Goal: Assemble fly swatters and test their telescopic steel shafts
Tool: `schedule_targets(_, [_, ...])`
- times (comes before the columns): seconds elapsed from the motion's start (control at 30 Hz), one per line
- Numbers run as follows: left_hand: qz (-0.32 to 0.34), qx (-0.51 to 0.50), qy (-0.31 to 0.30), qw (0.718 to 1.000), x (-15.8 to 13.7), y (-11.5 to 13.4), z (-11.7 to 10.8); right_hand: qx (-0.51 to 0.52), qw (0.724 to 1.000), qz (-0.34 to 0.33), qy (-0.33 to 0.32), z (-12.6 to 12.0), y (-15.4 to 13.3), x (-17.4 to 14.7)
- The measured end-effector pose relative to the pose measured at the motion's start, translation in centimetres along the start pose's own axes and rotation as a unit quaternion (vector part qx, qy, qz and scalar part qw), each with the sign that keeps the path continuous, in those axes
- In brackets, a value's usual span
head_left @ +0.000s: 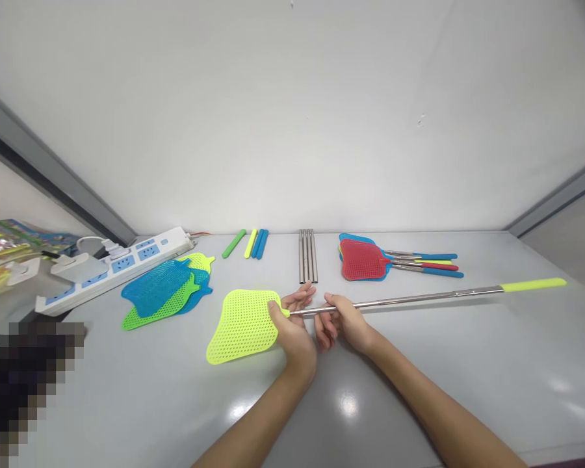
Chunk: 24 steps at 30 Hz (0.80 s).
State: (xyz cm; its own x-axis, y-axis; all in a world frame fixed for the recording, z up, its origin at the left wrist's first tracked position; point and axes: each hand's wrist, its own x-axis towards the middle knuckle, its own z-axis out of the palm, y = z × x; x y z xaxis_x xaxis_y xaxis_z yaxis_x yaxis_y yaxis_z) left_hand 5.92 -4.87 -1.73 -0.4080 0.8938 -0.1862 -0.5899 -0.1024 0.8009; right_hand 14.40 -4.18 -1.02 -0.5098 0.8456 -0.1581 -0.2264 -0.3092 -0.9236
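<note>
A yellow fly swatter (pixel 246 325) with a long, drawn-out metal rod lies across both hands, its yellow handle (pixel 533 285) far to the right. My left hand (pixel 295 331) grips it where the perforated head meets the rod, thumb on top. Just right of that, my right hand (pixel 344 322) holds the metal rod between thumb and fingers. Behind the hands, several metal tubes (pixel 307 257) stand side by side on the table.
At the back right lies a stack of fly swatters, a red one (pixel 363 260) on top. Loose blue swatter heads (pixel 158 286) lie at left beside a white power strip (pixel 180 242). A green handle (pixel 234 244) and blue handles (pixel 260 245) rest near the wall on the grey table (pixel 151 403).
</note>
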Motion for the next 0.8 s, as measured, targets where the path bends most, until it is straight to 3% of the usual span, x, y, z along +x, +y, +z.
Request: schedule_targets(0.8, [-0.078,-0.003,-0.041,0.996,-1.4,-0.3,-0.1,0.017,0.999,-0.035,-0.004,0.3,0.4,0.1])
